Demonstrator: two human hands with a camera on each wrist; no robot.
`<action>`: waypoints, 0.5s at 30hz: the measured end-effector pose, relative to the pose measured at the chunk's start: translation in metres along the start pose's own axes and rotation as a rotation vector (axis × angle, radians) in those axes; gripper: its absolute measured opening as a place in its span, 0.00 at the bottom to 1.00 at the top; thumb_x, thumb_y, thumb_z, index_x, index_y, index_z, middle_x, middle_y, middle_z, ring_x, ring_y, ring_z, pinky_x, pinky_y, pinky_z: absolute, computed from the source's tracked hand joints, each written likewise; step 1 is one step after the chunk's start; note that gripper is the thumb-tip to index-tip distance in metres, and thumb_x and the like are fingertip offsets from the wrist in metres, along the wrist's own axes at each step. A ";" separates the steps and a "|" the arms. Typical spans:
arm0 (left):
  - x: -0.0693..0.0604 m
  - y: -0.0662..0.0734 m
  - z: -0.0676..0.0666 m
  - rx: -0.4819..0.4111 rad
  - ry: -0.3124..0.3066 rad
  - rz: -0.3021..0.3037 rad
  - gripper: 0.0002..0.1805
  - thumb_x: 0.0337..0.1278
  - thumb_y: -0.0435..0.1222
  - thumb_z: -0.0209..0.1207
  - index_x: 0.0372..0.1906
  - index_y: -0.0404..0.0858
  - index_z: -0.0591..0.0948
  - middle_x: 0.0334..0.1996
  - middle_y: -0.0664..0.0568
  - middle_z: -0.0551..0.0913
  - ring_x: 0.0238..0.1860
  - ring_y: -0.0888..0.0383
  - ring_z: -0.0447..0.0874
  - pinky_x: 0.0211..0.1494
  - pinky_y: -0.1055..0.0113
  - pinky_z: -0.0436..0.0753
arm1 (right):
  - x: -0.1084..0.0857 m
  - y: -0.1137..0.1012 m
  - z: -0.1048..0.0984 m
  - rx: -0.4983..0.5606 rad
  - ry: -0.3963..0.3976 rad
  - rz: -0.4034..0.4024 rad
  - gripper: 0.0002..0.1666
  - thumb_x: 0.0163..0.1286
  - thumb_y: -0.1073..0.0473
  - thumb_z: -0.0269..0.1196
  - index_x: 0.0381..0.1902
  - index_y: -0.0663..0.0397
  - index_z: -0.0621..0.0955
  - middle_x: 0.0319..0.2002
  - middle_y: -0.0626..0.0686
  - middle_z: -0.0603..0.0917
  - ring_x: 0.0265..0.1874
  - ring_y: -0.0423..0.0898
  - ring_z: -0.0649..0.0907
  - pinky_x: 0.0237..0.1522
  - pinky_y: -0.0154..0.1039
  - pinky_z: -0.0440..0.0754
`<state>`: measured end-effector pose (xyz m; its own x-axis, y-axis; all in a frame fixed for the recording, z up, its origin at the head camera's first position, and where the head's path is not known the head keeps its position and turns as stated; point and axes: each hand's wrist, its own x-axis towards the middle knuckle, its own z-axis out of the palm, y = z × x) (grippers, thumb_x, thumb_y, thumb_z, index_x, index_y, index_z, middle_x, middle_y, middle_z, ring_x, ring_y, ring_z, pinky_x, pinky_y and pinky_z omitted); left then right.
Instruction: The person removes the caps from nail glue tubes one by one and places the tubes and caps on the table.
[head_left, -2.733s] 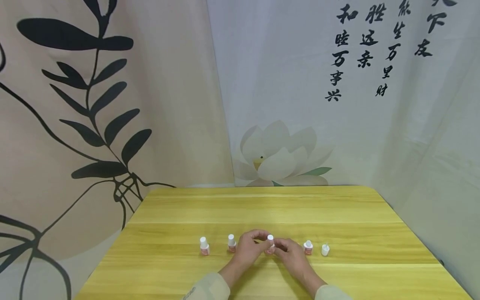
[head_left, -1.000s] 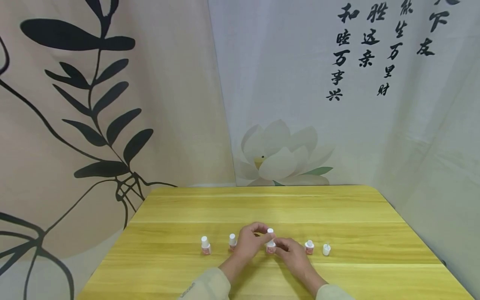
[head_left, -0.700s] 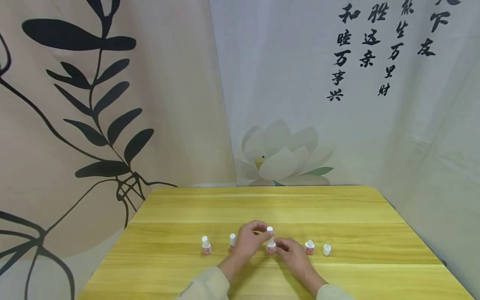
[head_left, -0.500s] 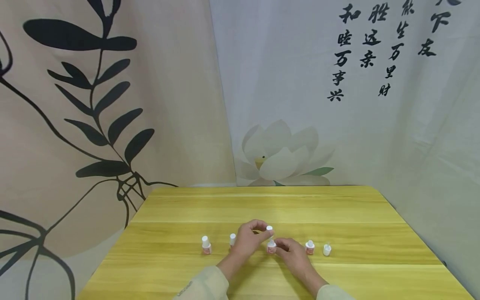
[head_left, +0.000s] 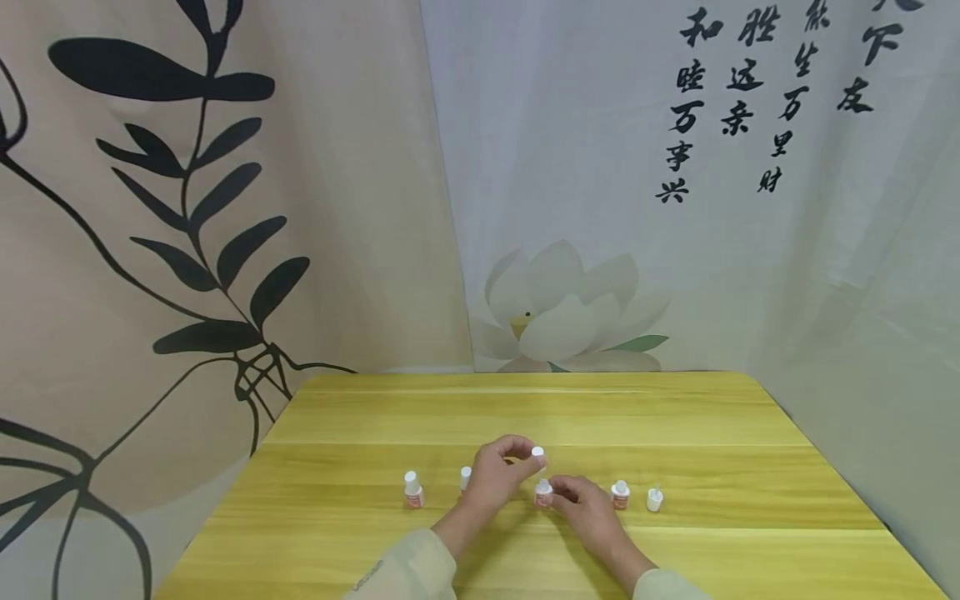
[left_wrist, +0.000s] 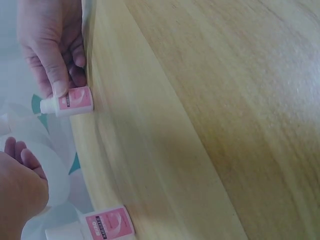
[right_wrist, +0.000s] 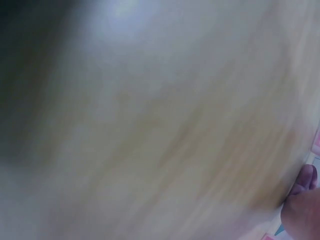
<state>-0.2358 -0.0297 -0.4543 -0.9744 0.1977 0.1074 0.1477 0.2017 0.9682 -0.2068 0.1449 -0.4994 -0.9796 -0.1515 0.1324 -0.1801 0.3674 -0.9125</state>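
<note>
Yellow wood-grain tabletop (head_left: 525, 408), far corners rounded. Behind it, pale cloth backdrop (head_left: 360, 183): dark leafy branch (head_left: 226, 194) printed at left, whitish lotus (head_left: 564, 329) low near centre, columns of black Chinese calligraphy (head_left: 743, 77) upper right

Pale beige sleeves (head_left: 417, 565), dark lettering (head_left: 368, 576) on left one, bare hands (head_left: 492, 477)

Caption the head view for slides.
Left hand holds a white cylindrical cap above a pink-labelled white bottle gripped by the right hand at a yellow wooden table.

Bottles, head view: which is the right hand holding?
The third bottle from the left: it alone is gripped by the right hand, beneath the white cap in the left hand.
</note>
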 end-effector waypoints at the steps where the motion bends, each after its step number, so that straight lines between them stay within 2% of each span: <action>1: 0.000 0.000 0.000 0.003 0.005 0.002 0.11 0.56 0.46 0.70 0.39 0.46 0.84 0.38 0.57 0.81 0.38 0.57 0.75 0.38 0.64 0.77 | 0.000 0.000 0.000 0.000 0.002 0.001 0.10 0.69 0.55 0.65 0.43 0.53 0.86 0.39 0.48 0.87 0.42 0.45 0.84 0.49 0.45 0.81; 8: 0.002 0.000 0.000 -0.004 0.033 0.019 0.10 0.58 0.43 0.69 0.40 0.43 0.84 0.35 0.55 0.81 0.40 0.57 0.76 0.40 0.64 0.77 | 0.000 0.000 0.000 -0.009 0.010 0.000 0.10 0.68 0.56 0.65 0.43 0.53 0.86 0.39 0.48 0.87 0.43 0.46 0.84 0.48 0.43 0.80; 15: 0.003 -0.004 0.000 -0.050 0.060 0.031 0.10 0.58 0.41 0.68 0.40 0.40 0.83 0.35 0.54 0.82 0.39 0.56 0.77 0.42 0.64 0.77 | 0.000 -0.001 0.000 0.005 0.006 0.002 0.10 0.68 0.55 0.66 0.42 0.53 0.86 0.39 0.48 0.87 0.42 0.46 0.84 0.47 0.39 0.80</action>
<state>-0.2389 -0.0301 -0.4576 -0.9781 0.1446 0.1495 0.1708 0.1480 0.9741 -0.2068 0.1448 -0.4988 -0.9803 -0.1455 0.1333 -0.1783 0.3635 -0.9144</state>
